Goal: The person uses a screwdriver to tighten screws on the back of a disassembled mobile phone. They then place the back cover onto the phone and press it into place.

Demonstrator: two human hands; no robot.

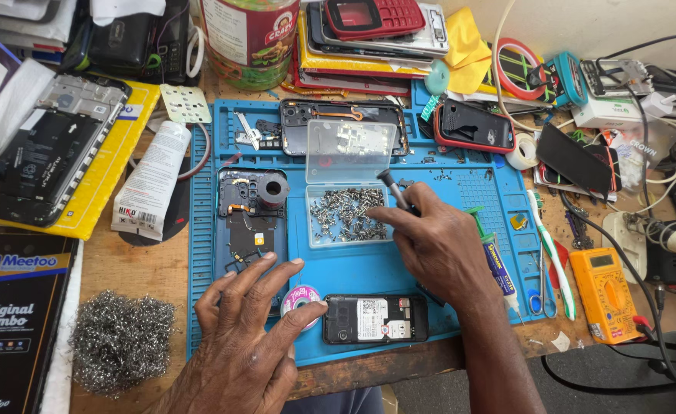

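My right hand (438, 245) grips a small screwdriver (392, 188), its tip over an open clear plastic box (347, 216) full of tiny screws. The box's lid (351, 151) stands tilted up behind it. My left hand (250, 326) lies flat, fingers spread, on the blue work mat (338, 268); its fingertips touch a small round solder-wick spool (301, 296). Just right of that spool lies a small black keypad phone (375, 318) with its back off. Above my left hand an opened smartphone (250, 218) shows its board, with a dark cylinder standing on it.
A white tube (152, 180) lies left of the mat, a wad of steel wool (122, 341) at front left. An orange multimeter (605, 294), toothbrush (551, 253) and glue syringe (499, 264) lie right. Phones, tape rolls and cables crowd the back.
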